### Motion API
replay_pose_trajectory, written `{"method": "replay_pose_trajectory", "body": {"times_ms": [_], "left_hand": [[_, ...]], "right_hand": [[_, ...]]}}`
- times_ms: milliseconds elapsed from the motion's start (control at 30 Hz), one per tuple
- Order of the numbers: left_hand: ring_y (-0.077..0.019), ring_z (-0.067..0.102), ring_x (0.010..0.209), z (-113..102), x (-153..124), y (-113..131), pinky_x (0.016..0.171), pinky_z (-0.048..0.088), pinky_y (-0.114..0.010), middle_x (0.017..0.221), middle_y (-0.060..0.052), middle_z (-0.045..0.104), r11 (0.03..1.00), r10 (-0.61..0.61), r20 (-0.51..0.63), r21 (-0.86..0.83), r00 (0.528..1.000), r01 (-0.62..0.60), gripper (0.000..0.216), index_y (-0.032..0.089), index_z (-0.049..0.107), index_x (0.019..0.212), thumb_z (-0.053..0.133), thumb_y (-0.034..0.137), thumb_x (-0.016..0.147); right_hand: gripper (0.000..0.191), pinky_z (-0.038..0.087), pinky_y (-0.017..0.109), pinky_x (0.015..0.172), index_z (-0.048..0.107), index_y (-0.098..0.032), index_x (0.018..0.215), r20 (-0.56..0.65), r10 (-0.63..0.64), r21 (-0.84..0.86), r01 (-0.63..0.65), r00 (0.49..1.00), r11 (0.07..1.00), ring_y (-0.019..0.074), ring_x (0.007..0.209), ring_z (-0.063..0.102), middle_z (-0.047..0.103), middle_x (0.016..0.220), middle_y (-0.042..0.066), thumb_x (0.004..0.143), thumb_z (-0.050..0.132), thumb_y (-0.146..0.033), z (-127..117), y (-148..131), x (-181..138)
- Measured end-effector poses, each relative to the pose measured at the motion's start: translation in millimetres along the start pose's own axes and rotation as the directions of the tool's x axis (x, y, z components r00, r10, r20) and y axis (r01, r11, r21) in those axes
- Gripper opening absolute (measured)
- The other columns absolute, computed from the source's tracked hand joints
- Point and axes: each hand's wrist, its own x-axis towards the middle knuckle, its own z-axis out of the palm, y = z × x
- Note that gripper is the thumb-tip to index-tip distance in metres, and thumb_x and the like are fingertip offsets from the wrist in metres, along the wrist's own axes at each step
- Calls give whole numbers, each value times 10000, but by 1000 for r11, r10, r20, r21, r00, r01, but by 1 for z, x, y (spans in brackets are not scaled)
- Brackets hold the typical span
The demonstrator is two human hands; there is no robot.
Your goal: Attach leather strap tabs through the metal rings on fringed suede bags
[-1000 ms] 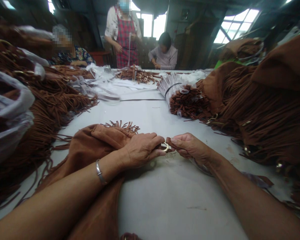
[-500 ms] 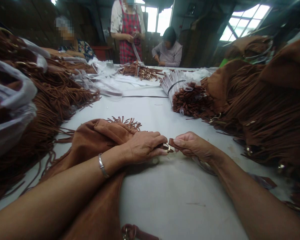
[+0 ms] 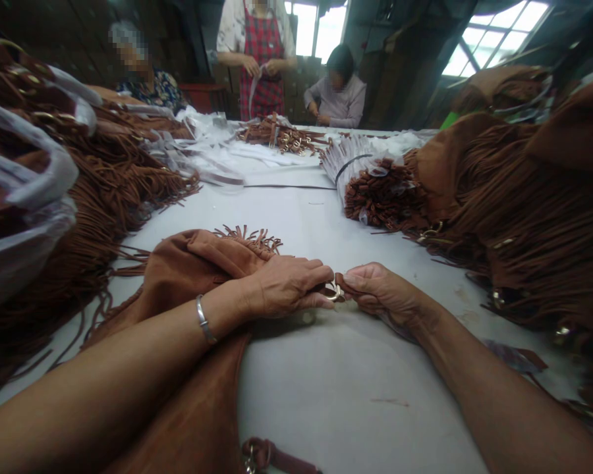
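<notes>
A brown suede fringed bag [image 3: 188, 263] lies on the white table [image 3: 336, 395] under my left forearm. My left hand [image 3: 286, 284] is closed on the bag's corner and pinches a gold metal ring [image 3: 334, 291] fixed there. My right hand [image 3: 383, 291] is closed in a pinch on the end of a thin brown strap [image 3: 342, 282] that meets the ring. Both hands touch at the ring. A silver bangle sits on my left wrist. Another brown strap with a clasp [image 3: 269, 455] lies at the near edge.
Heaps of brown fringed bags [image 3: 528, 210] rise on the right and on the left [image 3: 79, 197], some in clear plastic. A bundle of wrapped brown straps [image 3: 375, 191] lies mid-table. Three other people [image 3: 261, 52] work at the far end.
The view has tilted down a little, so a strap with a clasp shows at the near edge. My hands stay together at the ring, hardly moved.
</notes>
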Motion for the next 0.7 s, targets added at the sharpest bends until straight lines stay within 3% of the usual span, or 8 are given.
{"method": "replay_pose_trajectory", "body": {"times_ms": [267,467,700], "left_hand": [[-150,559,725,-1,-1,3,576,333,-242,884,-9,590,998,49,0,46,999,-49,393,190,477,940,403,572,884],[-135,568,673,-3,-2,9,538,304,-248,832,12,603,994,104,29,20,994,-105,349,193,500,935,477,535,870],[-132,556,641,2,-2,9,523,282,-267,786,8,587,987,149,-15,69,989,-148,381,178,481,851,419,551,888]], "right_hand": [[378,107,172,327,550,-124,671,102,38,-32,-34,994,999,32,348,134,268,404,-91,806,583,-475,-3,1,1],[412,92,178,315,557,-107,648,247,102,-103,-79,964,992,29,326,145,275,386,-89,788,598,-492,-10,-1,3],[426,79,181,312,577,-90,636,303,89,-138,-48,949,989,28,319,166,295,377,-84,740,644,-497,-11,0,0]]}}
